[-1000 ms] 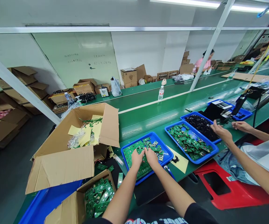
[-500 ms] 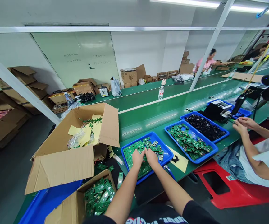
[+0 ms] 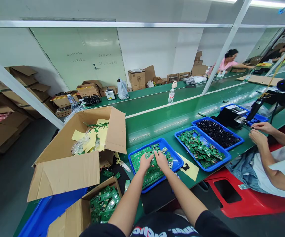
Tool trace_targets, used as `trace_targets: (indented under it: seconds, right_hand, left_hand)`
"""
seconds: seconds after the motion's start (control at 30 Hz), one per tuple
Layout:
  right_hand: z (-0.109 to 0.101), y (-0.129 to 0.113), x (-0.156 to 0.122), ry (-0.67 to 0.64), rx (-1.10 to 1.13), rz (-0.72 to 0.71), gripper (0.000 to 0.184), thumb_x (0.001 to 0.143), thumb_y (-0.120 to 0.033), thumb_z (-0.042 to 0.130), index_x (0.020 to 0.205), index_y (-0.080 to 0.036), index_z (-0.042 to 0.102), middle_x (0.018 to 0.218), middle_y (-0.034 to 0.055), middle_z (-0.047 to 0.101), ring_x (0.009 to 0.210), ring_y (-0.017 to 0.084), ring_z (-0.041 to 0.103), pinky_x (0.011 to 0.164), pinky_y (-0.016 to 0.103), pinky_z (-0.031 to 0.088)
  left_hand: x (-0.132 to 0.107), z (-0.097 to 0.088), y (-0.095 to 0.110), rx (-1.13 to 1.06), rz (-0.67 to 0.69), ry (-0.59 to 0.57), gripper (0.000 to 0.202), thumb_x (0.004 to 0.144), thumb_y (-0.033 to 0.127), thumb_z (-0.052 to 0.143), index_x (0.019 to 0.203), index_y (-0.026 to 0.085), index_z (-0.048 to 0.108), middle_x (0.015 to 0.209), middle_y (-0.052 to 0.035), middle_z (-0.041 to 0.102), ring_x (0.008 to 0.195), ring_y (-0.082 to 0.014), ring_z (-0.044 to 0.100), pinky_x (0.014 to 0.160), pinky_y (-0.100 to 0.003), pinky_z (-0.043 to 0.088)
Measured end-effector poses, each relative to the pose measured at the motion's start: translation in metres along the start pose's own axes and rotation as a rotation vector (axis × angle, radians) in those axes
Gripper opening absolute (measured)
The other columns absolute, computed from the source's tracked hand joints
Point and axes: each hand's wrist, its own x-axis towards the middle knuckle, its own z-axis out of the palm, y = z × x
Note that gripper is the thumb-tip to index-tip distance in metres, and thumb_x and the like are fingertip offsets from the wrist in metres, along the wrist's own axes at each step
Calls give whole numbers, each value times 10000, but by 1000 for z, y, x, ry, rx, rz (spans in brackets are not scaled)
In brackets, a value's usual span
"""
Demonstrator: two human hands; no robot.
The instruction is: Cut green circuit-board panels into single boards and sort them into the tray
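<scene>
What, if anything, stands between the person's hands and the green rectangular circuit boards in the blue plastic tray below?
Nothing visible: the left hand and right hand are close together over the blue plastic tray, at the green circuit boards. What the hands cover cannot be seen.

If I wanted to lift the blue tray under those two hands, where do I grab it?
Probably by the raised rim of the blue tray, one hand at its left end, one at its right, coming in from outside. The tray lies flat and its rim runs around the green circuit boards; some lie jumbled toward the right, so I'd keep it level.
</scene>
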Motion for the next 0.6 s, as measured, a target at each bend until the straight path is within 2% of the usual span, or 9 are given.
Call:
trace_targets:
  seconds: [0.1, 0.17, 0.23, 0.33, 0.47, 0.6]
  right_hand:
    - [-3, 1, 1, -67, 79, -35, 480, 880, -456, 208, 774, -148, 560, 676, 56, 638, 506, 146, 575, 443, 224, 403]
    - [-3, 1, 1, -70, 93, -39, 437, 867, -454, 269, 763, -142, 557, 647, 48, 626, 475, 140, 552, 414, 218, 385]
    - [-2, 1, 1, -37, 81, -35, 388, 857, -431, 321, 771, -133, 554, 709, 72, 631, 544, 151, 570, 444, 217, 390]
    - [-1, 0, 1, 0, 39, -19, 389, 865, -406, 308, 795, -121, 564, 773, 106, 634, 638, 175, 590, 521, 230, 403]
    - [0, -2, 3, 7, -33, -1, 416, 867, -410, 303, 820, -109, 586, 835, 140, 644, 785, 217, 601, 631, 249, 399]
    - [0, -1, 3, -5, -85, 16, 448, 873, -409, 292, 880, -80, 596, 917, 178, 640, 869, 243, 593, 675, 259, 388]
  left_hand:
    - [-1, -6, -3, -44, 9, -83, 300, 763, 386, 531, 899, 126, 592, 657, -32, 656, 425, -112, 569, 332, -177, 379]
    - [-2, -7, -5, -57, 13, -110, 323, 761, 415, 524, 907, 135, 588, 618, -15, 641, 404, -109, 560, 332, -180, 374]
    - [-2, -7, -5, -57, 12, -114, 346, 754, 440, 526, 911, 138, 584, 619, -12, 633, 396, -110, 559, 336, -186, 379]
    - [0, -5, -4, -28, 2, -90, 375, 725, 459, 557, 898, 127, 584, 614, -13, 618, 360, -108, 539, 328, -195, 369]
    - [2, -3, -2, 28, -18, -33, 406, 705, 460, 585, 902, 106, 572, 581, -14, 600, 342, -109, 531, 335, -196, 355]
    - [1, -1, 0, 81, -31, 5, 357, 714, 433, 586, 854, 104, 567, 540, -1, 580, 323, -110, 521, 344, -199, 351]
